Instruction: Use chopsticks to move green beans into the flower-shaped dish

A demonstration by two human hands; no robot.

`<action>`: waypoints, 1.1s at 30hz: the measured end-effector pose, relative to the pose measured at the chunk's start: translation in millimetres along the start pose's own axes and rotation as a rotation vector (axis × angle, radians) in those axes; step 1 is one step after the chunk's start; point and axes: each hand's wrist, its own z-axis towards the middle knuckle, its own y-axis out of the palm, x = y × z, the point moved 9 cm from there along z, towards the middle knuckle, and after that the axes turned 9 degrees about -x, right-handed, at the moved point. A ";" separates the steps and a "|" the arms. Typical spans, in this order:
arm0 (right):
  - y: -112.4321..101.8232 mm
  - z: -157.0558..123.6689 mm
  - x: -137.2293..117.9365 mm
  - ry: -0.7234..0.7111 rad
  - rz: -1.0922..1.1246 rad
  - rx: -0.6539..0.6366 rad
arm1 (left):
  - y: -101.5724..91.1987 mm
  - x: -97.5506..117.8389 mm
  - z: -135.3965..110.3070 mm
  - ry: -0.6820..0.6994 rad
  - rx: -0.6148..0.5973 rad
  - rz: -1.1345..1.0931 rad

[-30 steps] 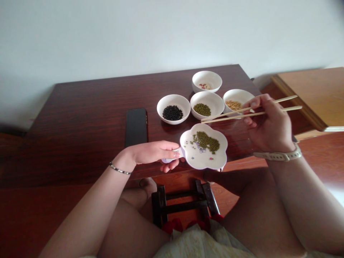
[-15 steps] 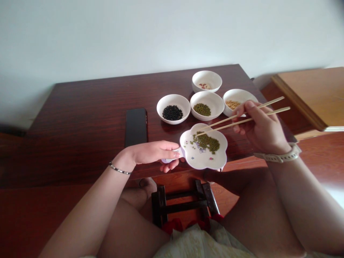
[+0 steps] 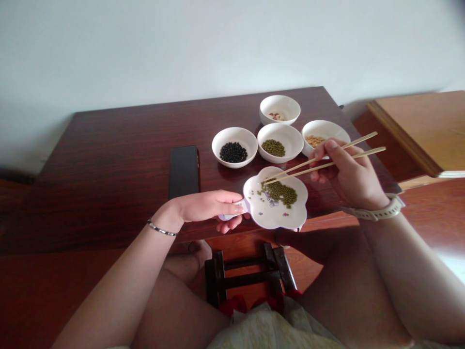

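My left hand (image 3: 218, 209) is closed round the handle of a white flower-shaped dish (image 3: 271, 219) with a lilac rim. Green mung beans (image 3: 281, 192) lie in the dish, mostly in one patch, with a few loose ones toward the handle. In my right hand (image 3: 348, 169) is a pair of chopsticks (image 3: 308, 169), their tips close together at the upper left of the beans. Whether a bean sits between the tips is too small to tell. Just behind the dish stands a white bowl of mung beans (image 3: 273, 148).
A bowl of black beans (image 3: 233, 152) stands left of the mung bean bowl. A bowl with yellowish beans (image 3: 314, 141) is partly behind my right hand, and a bowl with reddish-white pieces (image 3: 276, 116) stands at the back. A phone (image 3: 184, 172) lies on the dark table (image 3: 119, 165).
My right hand has shifted slightly left and the chopstick tips have drawn closer together over the beans. My left hand and the dish stay where they were.
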 end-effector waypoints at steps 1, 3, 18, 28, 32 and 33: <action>0.1 -0.1 -0.3 -0.003 -0.002 -0.001 | 0.2 0.2 -0.1 -0.003 0.001 0.000; 0.7 -0.3 -1.3 -0.009 -0.008 -0.002 | 0.6 0.5 -0.2 -0.008 0.002 0.001; -1.6 -1.1 -6.3 -0.039 0.044 0.069 | 0.6 -1.3 0.0 -0.010 -0.010 0.005; -55.5 14.7 -4.6 -0.225 0.252 0.386 | 0.6 -0.6 0.8 0.008 -0.016 -0.003; -45.5 11.7 -2.8 -0.153 0.232 0.303 | -0.8 -2.0 0.5 -0.006 -0.012 0.005; -40.2 9.9 -2.3 -0.118 0.213 0.269 | -0.9 -2.2 0.5 -0.009 -0.012 0.007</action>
